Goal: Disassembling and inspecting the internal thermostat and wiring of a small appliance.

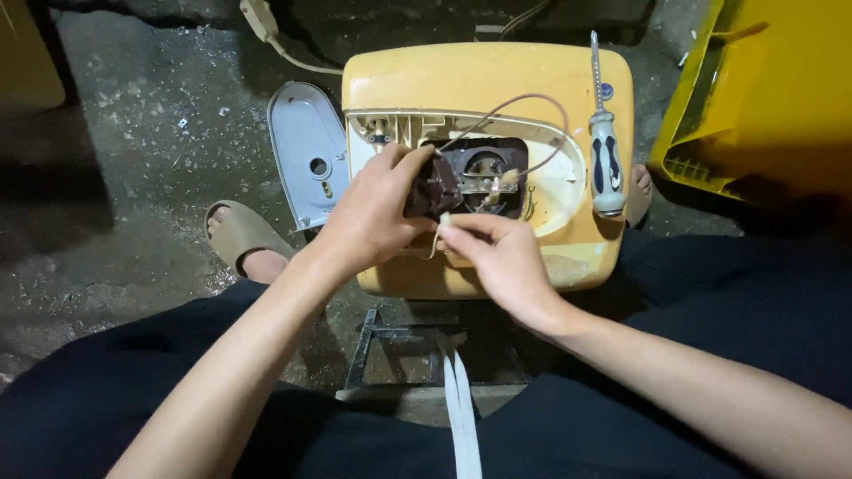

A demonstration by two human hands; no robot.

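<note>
View from above, over my lap. My left hand [377, 213] is closed in a pinch on a small dark brown component [435, 188], thumb and fingers clamped around it, holding it just above the opening of the yellow appliance housing [479, 80] that rests in front of my knees. My right hand [501, 257] is closed too, thumb and forefinger pinching the pale end of a thin wire [442, 223] just below and slightly right of the component. The brown wire [541, 111] arcs up from the component, curves right across the housing and returns to the motor recess [486, 170]. The component lies between both hands, nearer the left; its long axis runs roughly upright in the view, toward the housing's far edge. The pinched wire end sits just beside the component's lower edge; whether they touch I cannot tell. A screwdriver [606, 168] with a grey and blue handle lies on the housing's right side, shaft pointing away from me, well apart from both hands. A grey cover plate [306, 146] lies on the floor [133, 133] to the left, near my sandalled foot [241, 235].
</note>
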